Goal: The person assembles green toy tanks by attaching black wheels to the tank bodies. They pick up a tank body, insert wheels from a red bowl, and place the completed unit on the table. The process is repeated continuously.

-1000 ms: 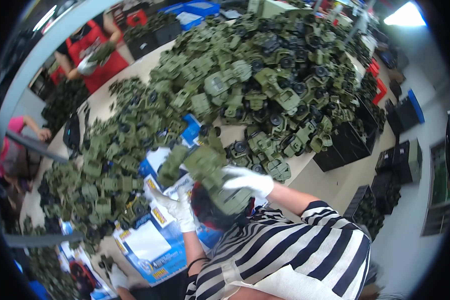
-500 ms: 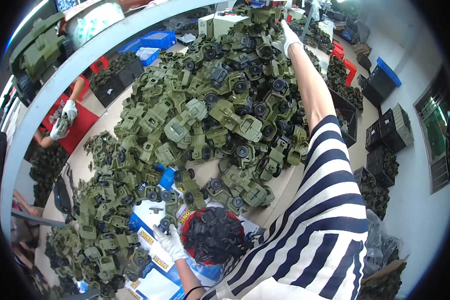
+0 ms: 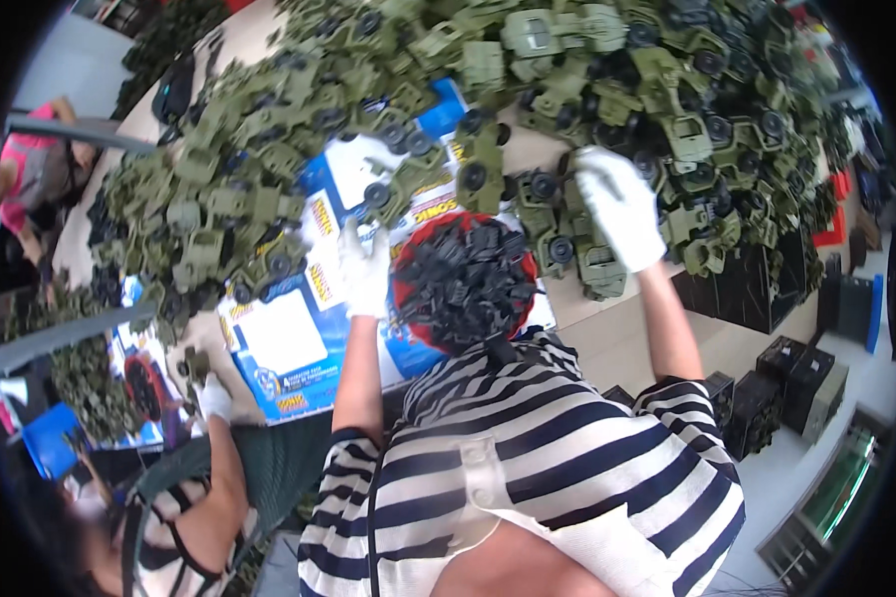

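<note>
My left hand (image 3: pixel 366 274), in a white glove, is open with its fingers apart. It lies over blue-and-white printed cardboard, just below a small olive-green toy truck (image 3: pixel 388 194) with dark wheels. My right hand (image 3: pixel 622 211), also gloved, stretches over the near edge of the pile, its fingers extended and somewhat blurred. Nothing shows in it. Beside it are an olive-green toy jeep (image 3: pixel 540 209) and more toy vehicles (image 3: pixel 682 139). Between my hands, close to my body, stands a round red basin (image 3: pixel 400 308) heaped with small black plastic parts (image 3: pixel 468 279).
Green toy vehicles (image 3: pixel 229 199) heap across the table's far side and left. Printed cardboard (image 3: pixel 348 348) covers the near left table. A co-worker's gloved hand (image 3: pixel 214 398) is at lower left, near another red container (image 3: pixel 144 386). Dark crates (image 3: pixel 757 398) stand on the floor at right.
The view has tilted down and turned. My right hand has come back from the far top of the pile to its near edge. My left hand has come off the small truck.
</note>
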`<state>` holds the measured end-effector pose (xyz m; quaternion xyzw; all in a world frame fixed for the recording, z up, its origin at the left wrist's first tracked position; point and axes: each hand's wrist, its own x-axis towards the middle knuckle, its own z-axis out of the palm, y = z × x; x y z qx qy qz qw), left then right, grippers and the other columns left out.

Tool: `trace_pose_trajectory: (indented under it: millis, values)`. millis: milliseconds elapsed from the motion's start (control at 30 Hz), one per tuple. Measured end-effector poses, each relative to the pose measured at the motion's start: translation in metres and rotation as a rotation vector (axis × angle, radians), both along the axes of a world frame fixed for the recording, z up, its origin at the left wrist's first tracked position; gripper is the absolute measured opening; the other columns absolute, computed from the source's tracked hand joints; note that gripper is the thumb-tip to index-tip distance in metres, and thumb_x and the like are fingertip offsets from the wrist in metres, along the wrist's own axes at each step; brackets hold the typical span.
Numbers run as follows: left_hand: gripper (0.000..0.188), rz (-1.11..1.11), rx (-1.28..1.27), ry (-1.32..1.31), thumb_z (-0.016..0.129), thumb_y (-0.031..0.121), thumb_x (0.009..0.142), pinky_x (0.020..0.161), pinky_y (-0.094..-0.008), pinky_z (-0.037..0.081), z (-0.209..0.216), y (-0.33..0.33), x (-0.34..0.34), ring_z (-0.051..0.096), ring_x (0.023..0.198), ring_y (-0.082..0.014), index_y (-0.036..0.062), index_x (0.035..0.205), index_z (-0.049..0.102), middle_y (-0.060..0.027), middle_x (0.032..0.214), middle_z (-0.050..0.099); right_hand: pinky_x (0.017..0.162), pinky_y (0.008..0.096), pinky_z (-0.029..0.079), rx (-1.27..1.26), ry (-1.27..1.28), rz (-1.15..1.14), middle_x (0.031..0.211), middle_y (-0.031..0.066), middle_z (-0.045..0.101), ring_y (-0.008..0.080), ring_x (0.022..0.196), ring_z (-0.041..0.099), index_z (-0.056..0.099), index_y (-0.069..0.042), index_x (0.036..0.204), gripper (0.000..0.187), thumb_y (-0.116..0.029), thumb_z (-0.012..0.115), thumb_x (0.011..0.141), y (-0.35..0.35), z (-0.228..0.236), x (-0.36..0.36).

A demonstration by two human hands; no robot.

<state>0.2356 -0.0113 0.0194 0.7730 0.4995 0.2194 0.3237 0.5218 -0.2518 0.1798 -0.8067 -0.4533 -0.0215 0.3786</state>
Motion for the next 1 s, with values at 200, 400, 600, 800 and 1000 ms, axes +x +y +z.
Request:
trace_pose_trajectory:
  millis: [200,400,600,800,1000]
  values:
    - [0.075,-0.177,0.333,-0.023,0.08,0.029,0.071,0.103,-0.0423,0.043,0.049,0.013,0.057,0.055,0.119,-0.0373,-0.0008,0.133,0.051,-0.0254,0.132,0.052,0.095,0.0409,0.048,-0.339,0.088,0.242,0.12,0.0154,0.063,0.034,0.11,0.061,0.064,-0.008,0.117,0.033,-0.027,0.063,0.089,0.118,-0.065,-0.064]
    - [0.07,-0.263,-0.757,-0.41,0.074,0.013,0.071,0.09,-0.029,0.05,0.043,0.039,0.023,0.063,0.103,-0.0198,-0.0015,0.136,0.05,-0.0143,0.118,0.065,0.101,0.0397,0.045,-0.133,0.382,0.121,0.129,0.0188,0.058,0.0347,0.116,0.058,0.058,-0.006,0.128,0.051,-0.036,0.067,0.087,0.153,-0.059,-0.05]
    - [0.076,-0.308,-0.958,-0.395,0.078,0.02,0.077,0.089,-0.0275,0.048,0.119,-0.012,-0.051,0.059,0.108,-0.0172,-0.0015,0.142,0.043,-0.0125,0.127,0.058,0.106,0.0316,0.038,-0.2,1.165,0.502,0.137,0.0103,0.054,0.0153,0.121,0.05,0.041,-0.002,0.146,0.068,-0.03,0.07,0.091,0.135,-0.027,-0.086]
    - [0.089,-0.484,-1.331,-0.631,0.083,0.04,0.074,0.09,-0.0335,0.051,0.118,-0.036,-0.074,0.06,0.111,-0.0237,-0.0067,0.138,0.042,-0.0146,0.131,0.055,0.109,0.0324,0.037,-0.47,1.233,0.801,0.136,0.016,0.057,0.023,0.126,0.051,0.053,0.001,0.136,0.069,-0.04,0.075,0.084,0.139,-0.005,-0.127]
    - [0.079,-0.343,-1.368,-0.706,0.081,0.032,0.078,0.084,-0.0388,0.057,0.12,-0.05,-0.054,0.064,0.101,-0.0247,0.0047,0.14,0.039,-0.0127,0.12,0.059,0.108,0.0398,0.039,-0.481,0.203,0.439,0.13,0.0248,0.057,0.0366,0.127,0.05,0.055,-0.006,0.133,0.085,-0.075,0.035,0.089,0.196,-0.002,-0.042]
